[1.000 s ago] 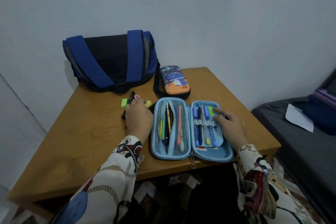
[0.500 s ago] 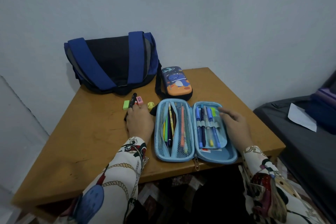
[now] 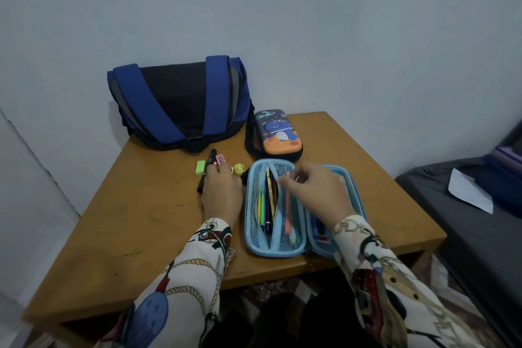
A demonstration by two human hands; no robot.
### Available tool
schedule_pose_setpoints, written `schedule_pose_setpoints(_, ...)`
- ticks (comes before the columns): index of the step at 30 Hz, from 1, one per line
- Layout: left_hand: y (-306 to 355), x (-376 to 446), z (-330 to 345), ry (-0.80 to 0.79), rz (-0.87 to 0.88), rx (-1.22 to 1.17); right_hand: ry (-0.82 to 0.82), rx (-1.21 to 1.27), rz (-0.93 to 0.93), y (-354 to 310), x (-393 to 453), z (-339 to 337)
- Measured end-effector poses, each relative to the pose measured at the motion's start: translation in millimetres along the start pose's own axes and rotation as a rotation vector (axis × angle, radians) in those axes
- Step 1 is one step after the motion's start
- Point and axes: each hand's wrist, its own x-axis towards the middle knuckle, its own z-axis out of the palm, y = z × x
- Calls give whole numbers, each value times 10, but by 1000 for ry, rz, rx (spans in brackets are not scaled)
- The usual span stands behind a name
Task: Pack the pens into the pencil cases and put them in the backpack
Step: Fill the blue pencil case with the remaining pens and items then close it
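An open light-blue pencil case (image 3: 255, 247) lies at the table's front edge, with pencils and pens (image 3: 268, 200) in its left mesh pocket. My right hand (image 3: 319, 192) hovers over its middle and hides the right half. Its curled fingertips sit at the top of the mesh pocket, and I cannot tell whether they pinch anything. My left hand (image 3: 221, 195) lies left of the case, its fingers curled over a black marker (image 3: 211, 158). A closed dinosaur pencil case (image 3: 278, 133) stands behind the open one. The blue-and-black backpack (image 3: 180, 104) leans against the wall.
A green eraser (image 3: 200, 167), a pink eraser (image 3: 221, 159) and a small yellow item (image 3: 238, 169) lie by the marker on the wooden table (image 3: 135, 229). A dark bed (image 3: 477, 237) with a white paper (image 3: 469, 192) stands at the right.
My right hand has lifted off the pens in the case's right half and moved left to the top of the mesh pocket. My left hand stays on the marker.
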Motion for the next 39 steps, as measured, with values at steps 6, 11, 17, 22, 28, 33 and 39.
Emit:
schedule_pose_setpoints(6, -14, -15, -50, 81, -36, -81, 44, -237, 35, -91, -4, 347)
schedule_pose_setpoints(11, -45, -24, -16, 144, 249, -335, 128, -88, 7, -5, -18, 424)
schedule_pose_setpoints(17, -109, -27, 56, -3, 526, -435, 184, 0, -30, 27, -20, 451)
schedule_pose_setpoints(22, -89, 36, 54, -255, 431, -436, 205, 2, -61, 33, -24, 461)
schedule_pose_setpoints(28, 121, 152, -8, -392, 235, -307, 198, -1, -94, 42, -28, 461)
schedule_pose_setpoints(33, 320, 213, 37, -370, 157, -214, 198, 8, -100, 52, -16, 475)
schedule_pose_setpoints(39, 392, 108, 122, -233, 127, -118, 200, 14, -112, 75, -5, 494)
